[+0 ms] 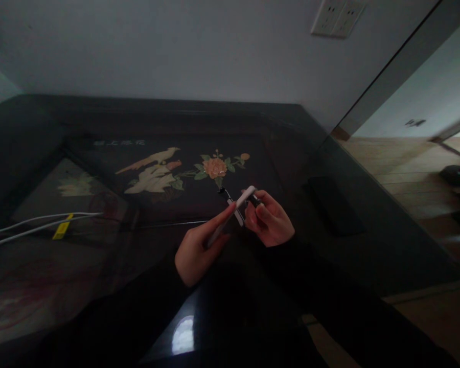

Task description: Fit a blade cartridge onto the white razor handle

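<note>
My left hand [199, 245] is closed around a slim white object [245, 196], its upper end sticking out past my fingers. My right hand [270, 220] is pinched on a small dark and white tool [230, 202] whose tip points up and left, touching the white object. Both hands are held together just above a dark glossy table [329, 163] inlaid with a bird and flower picture [184, 168]. Black sleeves cover both my forearms.
Two white cables [34, 225] with a yellow tag [62, 228] run in from the left edge. A flat dark object [329, 204] lies on the table to the right of my hands. Wall sockets [337, 18] sit high on the wall. Wooden floor lies to the right.
</note>
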The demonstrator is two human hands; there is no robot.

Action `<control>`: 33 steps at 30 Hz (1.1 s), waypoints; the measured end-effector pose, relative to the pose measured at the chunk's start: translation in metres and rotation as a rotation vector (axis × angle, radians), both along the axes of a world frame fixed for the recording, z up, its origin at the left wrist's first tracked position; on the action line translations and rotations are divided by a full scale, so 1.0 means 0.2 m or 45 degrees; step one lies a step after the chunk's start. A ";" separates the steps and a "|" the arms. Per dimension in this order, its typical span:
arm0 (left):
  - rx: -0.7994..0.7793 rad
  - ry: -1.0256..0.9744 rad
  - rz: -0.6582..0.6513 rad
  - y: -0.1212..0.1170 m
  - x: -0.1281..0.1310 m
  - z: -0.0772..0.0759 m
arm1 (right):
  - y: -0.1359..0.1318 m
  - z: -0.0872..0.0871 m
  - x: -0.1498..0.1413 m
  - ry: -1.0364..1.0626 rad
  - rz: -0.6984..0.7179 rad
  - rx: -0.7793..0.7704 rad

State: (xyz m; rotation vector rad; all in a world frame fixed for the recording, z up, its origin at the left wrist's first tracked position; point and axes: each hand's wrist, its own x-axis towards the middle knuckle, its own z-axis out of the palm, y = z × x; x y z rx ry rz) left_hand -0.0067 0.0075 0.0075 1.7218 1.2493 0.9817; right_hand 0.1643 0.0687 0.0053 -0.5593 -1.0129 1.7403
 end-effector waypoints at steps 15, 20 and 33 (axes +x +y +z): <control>0.126 0.006 -0.085 -0.01 0.00 0.00 | 0.00 0.01 0.00 -0.078 -0.045 -0.077; 0.077 0.049 -0.011 0.00 -0.01 0.01 | -0.01 0.02 -0.01 -0.062 -0.034 -0.061; 0.021 -0.026 0.014 0.01 -0.01 -0.03 | -0.01 0.02 -0.01 -0.042 -0.018 -0.038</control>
